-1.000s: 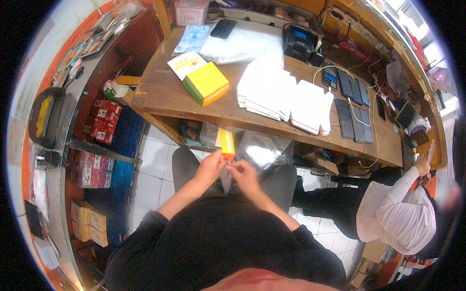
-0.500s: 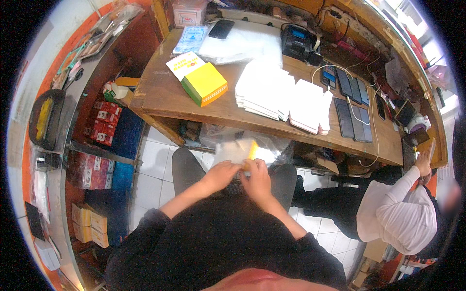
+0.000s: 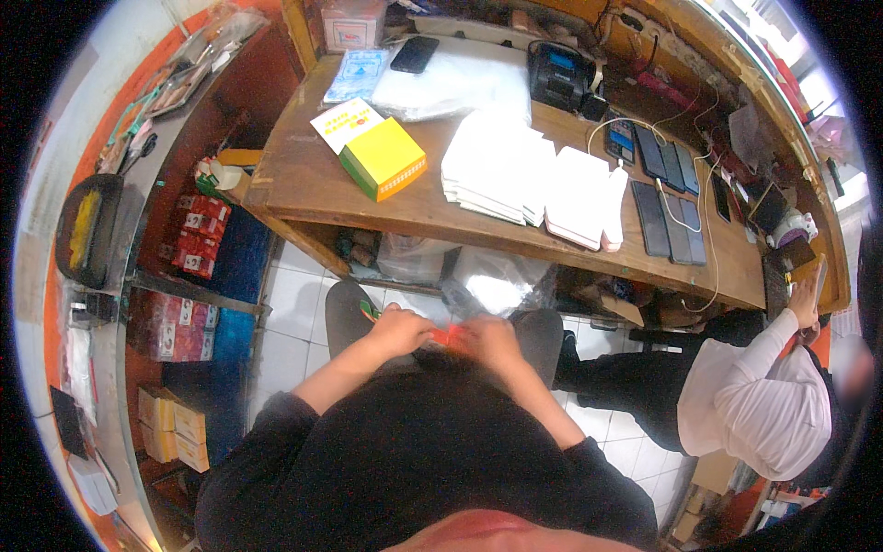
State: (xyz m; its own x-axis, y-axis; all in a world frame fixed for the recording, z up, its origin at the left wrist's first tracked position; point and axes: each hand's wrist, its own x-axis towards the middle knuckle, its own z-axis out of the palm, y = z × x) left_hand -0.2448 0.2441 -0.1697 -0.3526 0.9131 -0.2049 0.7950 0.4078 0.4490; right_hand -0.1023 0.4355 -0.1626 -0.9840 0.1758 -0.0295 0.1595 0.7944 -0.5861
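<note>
Over my lap, my left hand point(image 3: 401, 332) is closed on a thin red-orange card-like piece point(image 3: 449, 335). The far side of that piece meets my right hand point(image 3: 487, 341), which is smeared by motion but looks closed on it. A small green and orange corner point(image 3: 369, 311) pokes out beyond my left fingers; whether it belongs to the same piece I cannot tell. Both hands are below the front edge of the wooden desk point(image 3: 368, 208). On the desk ahead lie a yellow and green box point(image 3: 384, 155) and a stack of white cards point(image 3: 494, 170).
Several phones point(image 3: 651, 221) with white cables lie at the desk's right, near a black card terminal point(image 3: 557, 77). A plastic bag point(image 3: 497, 281) hangs under the desk. Shelves with red boxes point(image 3: 200, 235) stand at left. At right a person in a white top point(image 3: 754, 405) works.
The whitish sheet with a yellow edge between my hands is no longer seen; a red-orange piece shows there now. My left hand shifted slightly left, and my right hand is lower.
</note>
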